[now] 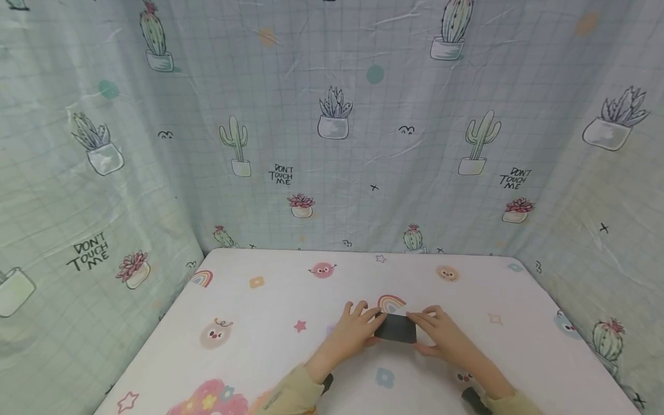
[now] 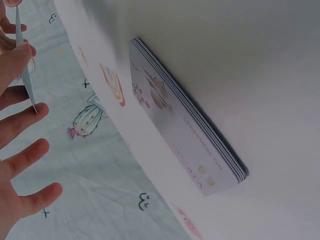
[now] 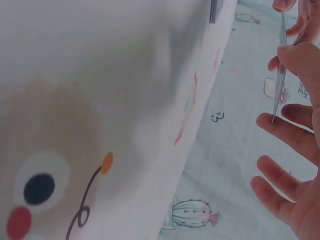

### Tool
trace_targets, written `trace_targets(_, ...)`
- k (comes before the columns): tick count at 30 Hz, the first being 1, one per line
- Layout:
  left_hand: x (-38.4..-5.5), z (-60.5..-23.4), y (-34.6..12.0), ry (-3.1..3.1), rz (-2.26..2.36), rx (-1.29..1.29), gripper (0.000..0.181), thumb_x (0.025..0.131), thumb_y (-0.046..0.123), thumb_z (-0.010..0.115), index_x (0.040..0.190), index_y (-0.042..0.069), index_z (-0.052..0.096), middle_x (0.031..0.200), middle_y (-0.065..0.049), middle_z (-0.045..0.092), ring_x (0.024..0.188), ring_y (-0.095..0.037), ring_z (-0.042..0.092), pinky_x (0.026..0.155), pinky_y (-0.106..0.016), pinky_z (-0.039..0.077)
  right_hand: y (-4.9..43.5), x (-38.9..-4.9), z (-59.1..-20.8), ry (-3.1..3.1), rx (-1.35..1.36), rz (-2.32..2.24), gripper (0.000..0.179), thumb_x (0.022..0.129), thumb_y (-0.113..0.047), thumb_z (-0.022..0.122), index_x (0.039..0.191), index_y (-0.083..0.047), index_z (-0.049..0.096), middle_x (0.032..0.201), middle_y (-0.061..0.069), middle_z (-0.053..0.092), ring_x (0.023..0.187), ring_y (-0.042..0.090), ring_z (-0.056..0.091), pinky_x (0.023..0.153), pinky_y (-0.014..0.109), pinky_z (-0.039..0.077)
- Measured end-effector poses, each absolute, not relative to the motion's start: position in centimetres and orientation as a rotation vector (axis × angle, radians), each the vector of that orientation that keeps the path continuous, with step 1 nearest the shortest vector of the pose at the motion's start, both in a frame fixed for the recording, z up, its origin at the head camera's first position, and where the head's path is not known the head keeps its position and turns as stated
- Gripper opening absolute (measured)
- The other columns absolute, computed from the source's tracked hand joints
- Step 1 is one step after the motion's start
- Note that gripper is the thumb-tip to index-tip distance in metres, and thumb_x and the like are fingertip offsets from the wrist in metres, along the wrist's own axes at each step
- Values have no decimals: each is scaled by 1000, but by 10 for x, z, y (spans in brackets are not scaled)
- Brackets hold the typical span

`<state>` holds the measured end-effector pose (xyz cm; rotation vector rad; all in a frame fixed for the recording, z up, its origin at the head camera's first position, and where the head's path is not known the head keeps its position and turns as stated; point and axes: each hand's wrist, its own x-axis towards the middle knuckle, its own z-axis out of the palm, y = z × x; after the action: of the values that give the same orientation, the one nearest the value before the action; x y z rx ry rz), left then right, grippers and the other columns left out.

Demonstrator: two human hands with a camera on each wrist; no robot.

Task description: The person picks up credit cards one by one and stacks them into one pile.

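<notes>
Both hands hold a thin card (image 1: 396,328) between them; its dark side shows in the head view. My left hand (image 1: 355,330) pinches its left end, with the other fingers spread. Its right end is pinched by my right hand (image 1: 438,333). The wrist views show this card nearly edge-on, as a thin strip (image 2: 25,65). Below the hands, a stack of cards (image 2: 175,115) lies on the table, its top card printed with pictures, lettering and a gold chip. The stack's edge (image 3: 213,11) also appears at the top of the right wrist view.
The white table (image 1: 259,346) bears printed stars, rainbows and smiling faces. A cactus-patterned curtain (image 1: 337,173) hangs behind it and along both sides. Dark bands (image 1: 474,400) sit at the wrists, near the sleeves.
</notes>
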<state>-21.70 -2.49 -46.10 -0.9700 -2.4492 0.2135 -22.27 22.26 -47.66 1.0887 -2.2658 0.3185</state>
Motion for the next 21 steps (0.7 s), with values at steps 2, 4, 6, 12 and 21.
trace_targets(2,-216,-461,-28,-2461,208,-964,49,78,48,60,122,25,53,118,8,58,105,-15,47,86,-40,40,220,-223,-477,-2251,1101,326,56,70,-41,70,115,-9,58,102,-3,64,91,16,48,71,32,46)
trace_targets(4,-215,-463,-31,-2466,204,-959,49,79,48,59,122,25,53,118,8,58,105,-16,47,86,-40,40,216,-223,-478,-2241,1110,328,56,68,-41,71,114,-10,58,102,-4,63,89,16,48,70,33,45)
trace_targets(6,-214,-463,-35,-2456,200,-959,49,78,48,60,121,26,53,117,8,58,104,-16,48,85,-39,40,214,-224,-479,-2238,1119,329,57,66,-40,73,114,-12,59,103,-5,63,89,16,48,70,34,45)
trace_targets(12,-210,-464,-47,-2430,182,-960,50,75,50,61,119,27,55,117,9,58,103,-16,48,83,-40,40,206,-226,-481,-2247,1123,309,59,61,-40,76,114,-18,59,104,-9,63,90,18,50,70,36,45)
trace_targets(21,-208,-460,-61,-2504,134,-976,50,76,49,60,120,26,55,119,8,58,104,-18,47,84,-42,39,190,-228,-478,-2238,1137,301,57,57,-41,77,107,-18,63,98,-10,65,89,17,50,70,34,44)
